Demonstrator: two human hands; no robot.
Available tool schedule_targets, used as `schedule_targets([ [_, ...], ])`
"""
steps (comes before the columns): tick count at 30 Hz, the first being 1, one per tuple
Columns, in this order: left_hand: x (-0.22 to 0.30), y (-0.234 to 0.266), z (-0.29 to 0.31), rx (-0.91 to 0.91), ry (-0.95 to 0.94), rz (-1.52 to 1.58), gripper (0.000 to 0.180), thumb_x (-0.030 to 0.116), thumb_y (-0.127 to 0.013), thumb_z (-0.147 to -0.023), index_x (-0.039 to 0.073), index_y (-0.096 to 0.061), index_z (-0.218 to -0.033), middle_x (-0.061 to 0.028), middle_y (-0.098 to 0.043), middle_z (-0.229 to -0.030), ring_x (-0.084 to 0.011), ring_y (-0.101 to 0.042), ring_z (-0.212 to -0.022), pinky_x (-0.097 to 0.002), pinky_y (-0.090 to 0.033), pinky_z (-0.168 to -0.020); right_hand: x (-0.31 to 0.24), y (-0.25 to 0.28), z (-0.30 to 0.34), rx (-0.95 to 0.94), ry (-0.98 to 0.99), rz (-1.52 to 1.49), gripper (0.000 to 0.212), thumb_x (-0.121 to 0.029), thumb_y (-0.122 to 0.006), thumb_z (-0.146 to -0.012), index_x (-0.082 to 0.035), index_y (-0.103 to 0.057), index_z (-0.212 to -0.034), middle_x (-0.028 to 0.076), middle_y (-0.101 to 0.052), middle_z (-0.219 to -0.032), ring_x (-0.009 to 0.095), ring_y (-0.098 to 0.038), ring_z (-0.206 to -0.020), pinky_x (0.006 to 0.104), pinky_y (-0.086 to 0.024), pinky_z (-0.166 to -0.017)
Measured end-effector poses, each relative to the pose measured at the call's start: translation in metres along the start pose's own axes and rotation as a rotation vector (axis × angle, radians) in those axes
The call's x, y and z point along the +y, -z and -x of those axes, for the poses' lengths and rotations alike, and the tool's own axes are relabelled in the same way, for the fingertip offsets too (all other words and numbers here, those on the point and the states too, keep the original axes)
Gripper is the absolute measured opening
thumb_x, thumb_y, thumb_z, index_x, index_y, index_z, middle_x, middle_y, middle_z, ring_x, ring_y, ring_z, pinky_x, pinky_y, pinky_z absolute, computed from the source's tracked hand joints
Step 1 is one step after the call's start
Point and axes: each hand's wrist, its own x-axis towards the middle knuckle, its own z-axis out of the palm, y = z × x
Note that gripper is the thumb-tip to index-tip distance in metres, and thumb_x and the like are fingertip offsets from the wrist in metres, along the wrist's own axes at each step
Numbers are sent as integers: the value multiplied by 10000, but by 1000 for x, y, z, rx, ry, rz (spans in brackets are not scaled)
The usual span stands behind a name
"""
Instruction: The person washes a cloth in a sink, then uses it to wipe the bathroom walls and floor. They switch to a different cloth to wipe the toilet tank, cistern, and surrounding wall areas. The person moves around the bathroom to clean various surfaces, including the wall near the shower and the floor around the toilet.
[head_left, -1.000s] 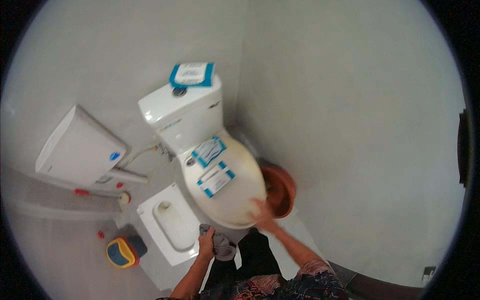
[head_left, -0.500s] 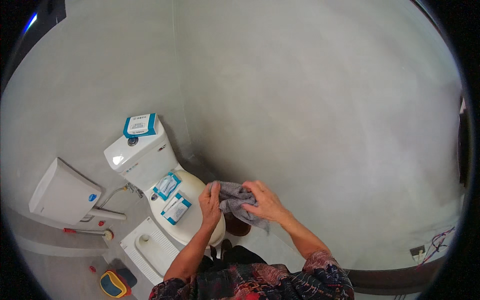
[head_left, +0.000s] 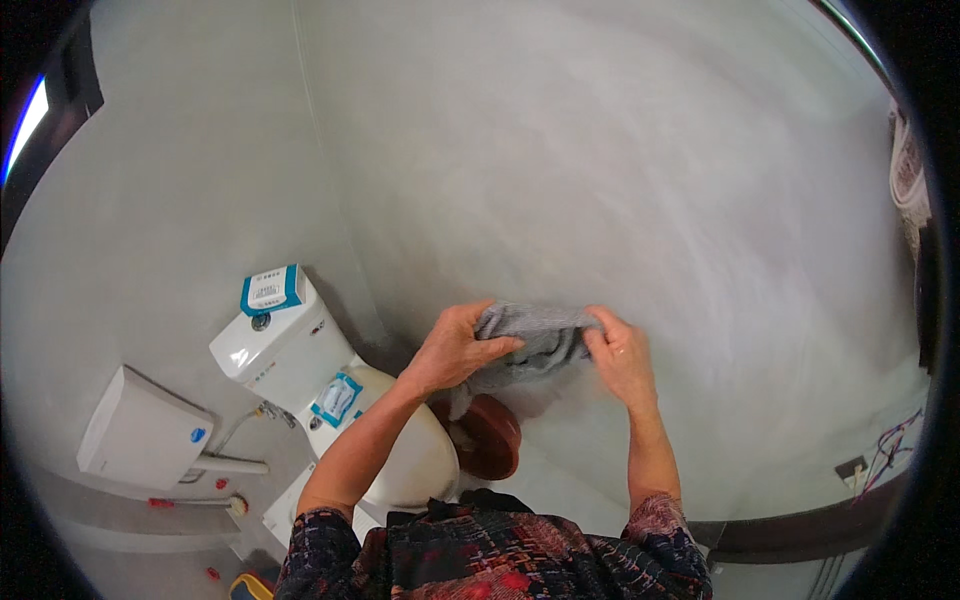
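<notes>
A grey cloth [head_left: 535, 335] is stretched between my two hands, its lower part hanging in loose folds. My left hand [head_left: 455, 345] grips its left end, thumb laid along the front and fingers behind. At the other end my right hand [head_left: 620, 360] pinches the cloth's upper corner. Below the cloth, on the floor beside the toilet, stands a reddish-brown bucket [head_left: 500, 440]; a hanging edge of cloth partly hides its near-left opening.
Left of me is a white toilet [head_left: 415, 460] with its lid down and a blue-white packet [head_left: 338, 398] on it. A blue-white box [head_left: 272, 290] rests on the tank. A wall cistern [head_left: 145, 425], brush [head_left: 238, 505] and yellow-rimmed bin [head_left: 250, 588] are farther left.
Both hands have moved up and apart, spreading the cloth that was bunched between them. The view has shifted, and more of the bucket shows. My left forearm now covers one packet.
</notes>
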Motion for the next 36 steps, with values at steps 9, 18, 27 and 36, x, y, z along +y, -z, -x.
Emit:
schedule_targets([
  [9,57,-6,-94,206,-9,543,222,144,-552,-853,-4,-553,-1019,-67,-608,-834,-169,-613,-717,-284,-466,-577,-58,-1,-68,1170,763,-297,385,22,-588,-765,-24,-475,-1131,92,-529,-1073,192,-538,-919,311,-429,-841],
  [18,-1,30,-137,522,-286,45,529,179,-502,-883,-28,-277,-1314,-202,-251,-1355,-297,-346,-1224,-392,-357,-950,-57,-1,-132,341,815,883,568,-244,-602,-819,-296,-385,-1341,79,-448,-1277,245,-475,-1129,374,-402,-954],
  [27,-54,56,-147,644,-128,173,690,327,-439,-915,-25,-103,-1404,-239,-96,-1453,-343,-111,-1353,-405,-146,-1091,-83,-36,-164,608,864,1361,512,-236,-507,-860,-148,-368,-1345,109,-419,-1336,230,-376,-1248,359,-407,-949],
  [36,-45,58,-131,118,-63,-14,748,300,-464,-907,-4,-8,-1416,-230,80,-1471,-327,25,-1378,-388,-137,-1103,-60,28,-110,1265,370,1120,578,-186,-608,-728,-307,-482,-1279,108,-403,-1290,320,-424,-1116,476,-373,-921],
])
